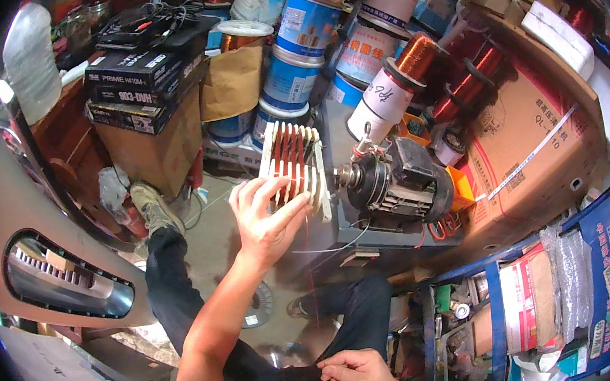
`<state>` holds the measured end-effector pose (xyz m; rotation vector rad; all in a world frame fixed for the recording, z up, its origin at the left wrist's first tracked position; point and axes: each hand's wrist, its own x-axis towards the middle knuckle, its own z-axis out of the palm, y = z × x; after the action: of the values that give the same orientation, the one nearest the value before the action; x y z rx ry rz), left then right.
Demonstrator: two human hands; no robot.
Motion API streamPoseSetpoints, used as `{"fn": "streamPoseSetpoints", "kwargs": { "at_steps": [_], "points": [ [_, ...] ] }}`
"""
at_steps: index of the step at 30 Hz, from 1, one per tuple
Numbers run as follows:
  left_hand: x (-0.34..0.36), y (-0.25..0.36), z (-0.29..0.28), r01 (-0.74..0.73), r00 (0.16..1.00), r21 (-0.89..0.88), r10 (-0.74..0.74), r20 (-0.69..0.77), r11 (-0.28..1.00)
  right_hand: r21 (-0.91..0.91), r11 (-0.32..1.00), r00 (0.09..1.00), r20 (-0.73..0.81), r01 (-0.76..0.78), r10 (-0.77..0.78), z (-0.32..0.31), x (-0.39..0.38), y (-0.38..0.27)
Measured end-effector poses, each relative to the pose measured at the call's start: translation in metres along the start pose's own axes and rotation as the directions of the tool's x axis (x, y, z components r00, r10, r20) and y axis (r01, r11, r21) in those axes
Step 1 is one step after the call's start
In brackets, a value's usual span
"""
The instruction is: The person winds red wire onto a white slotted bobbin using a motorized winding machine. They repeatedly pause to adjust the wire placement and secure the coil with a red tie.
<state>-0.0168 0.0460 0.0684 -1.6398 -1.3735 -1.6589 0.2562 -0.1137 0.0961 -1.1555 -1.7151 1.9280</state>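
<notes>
Left hand (266, 220) part-open, spread against cream slotted coil former (296, 173) with red-brown wire (291, 143), beside black electric motor (417, 187). Right hand (359, 371) half-curled above lap; can't tell if holding anything.

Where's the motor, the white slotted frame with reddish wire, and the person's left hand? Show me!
Motor (405, 192): head view, middle of its housing.
White slotted frame (293, 170): head view, a middle slat.
Left hand (266, 223): head view, back of the hand.
</notes>
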Motion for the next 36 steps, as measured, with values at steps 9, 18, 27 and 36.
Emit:
{"fn": "streamPoseSetpoints", "kwargs": {
  "at_steps": [9,18,27,36],
  "points": [
    [0.001,-0.003,-0.001,0.033,0.996,-0.008,-0.034,-0.087,0.999,-0.034,0.736,0.735,-0.023,0.677,-0.677,-0.005,0.002,-0.129],
    [0.002,0.001,0.010,0.048,0.992,-0.108,-0.060,-0.110,0.993,-0.757,0.182,0.075,-0.174,0.628,-0.982,-0.039,0.113,-0.222],
    [-0.003,-0.008,-0.002,0.055,0.990,-0.043,-0.061,-0.130,0.998,-0.973,0.225,0.991,0.069,0.043,0.113,-0.104,0.084,-0.180],
    [-0.002,-0.005,0.010,0.084,0.991,-0.064,-0.090,-0.099,0.994,-0.438,0.482,0.618,0.254,0.759,-0.744,-0.007,0.137,-0.184]
  ]
}}
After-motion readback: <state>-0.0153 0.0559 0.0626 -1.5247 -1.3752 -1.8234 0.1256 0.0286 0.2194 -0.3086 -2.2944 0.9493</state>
